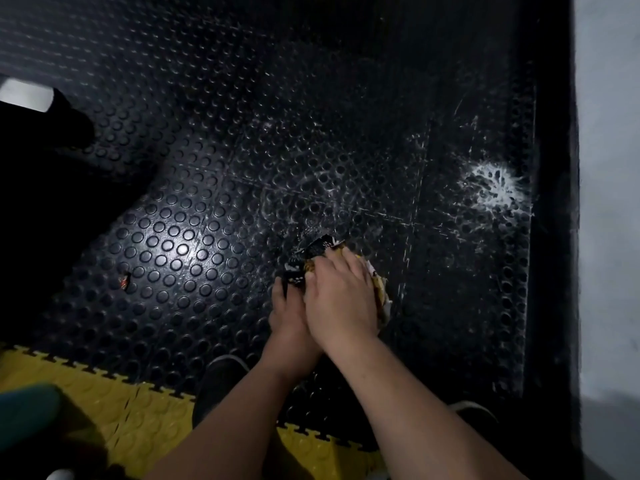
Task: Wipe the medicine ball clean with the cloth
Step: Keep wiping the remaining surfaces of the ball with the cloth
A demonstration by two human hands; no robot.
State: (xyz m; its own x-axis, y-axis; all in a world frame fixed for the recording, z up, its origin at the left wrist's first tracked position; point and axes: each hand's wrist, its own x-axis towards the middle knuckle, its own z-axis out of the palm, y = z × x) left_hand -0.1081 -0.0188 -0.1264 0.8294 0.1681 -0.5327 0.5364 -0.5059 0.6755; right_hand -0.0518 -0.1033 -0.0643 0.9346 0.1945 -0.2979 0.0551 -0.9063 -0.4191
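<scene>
The medicine ball (317, 247) is dark with white markings; only a small part shows above my fingers, the rest is hidden by both hands. A yellowish cloth (381, 291) lies over its right side, peeking out under my right hand (341, 296), which presses flat on it. My left hand (287, 315) grips the ball's left side, partly tucked beneath the right hand. The ball is held low over the floor, in front of my feet.
Black studded rubber mats (173, 244) cover the floor, with yellow interlocking edge tiles (114, 393) nearest me. A white powder splash (495, 185) marks the mat near the pale wall (609, 202) on the right. My shoes (221, 382) stand below. A small orange scrap (124, 281) lies left.
</scene>
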